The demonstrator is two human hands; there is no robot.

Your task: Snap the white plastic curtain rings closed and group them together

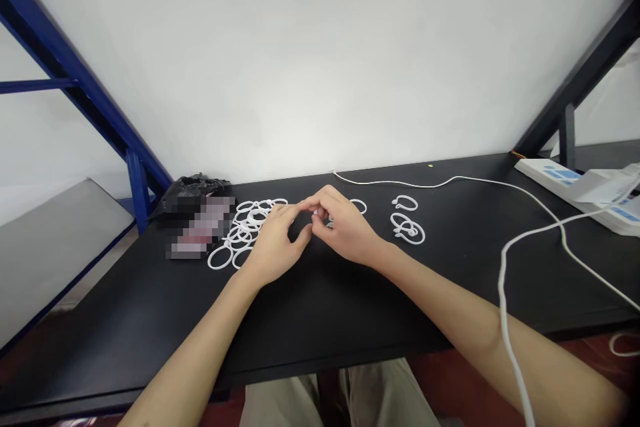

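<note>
- The left hand (273, 243) and right hand (345, 227) are meeting fingertip to fingertip, both pinching closed on one white ring (320, 213), which is mostly hidden between them.
- They seem to be working that ring, mid-step.
- The heap of rings (245, 227) is lying just left of the left fingers, and a few separate rings (407, 227) are sitting right of the right fingers.
- The next move is calling for a firm, steady two-sided pinch.

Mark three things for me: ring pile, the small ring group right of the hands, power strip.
ring pile (246, 225), head view, middle of the heap.
small ring group (409, 230), head view, on the lower rings.
power strip (553, 174), head view, top face near its left end.
</note>
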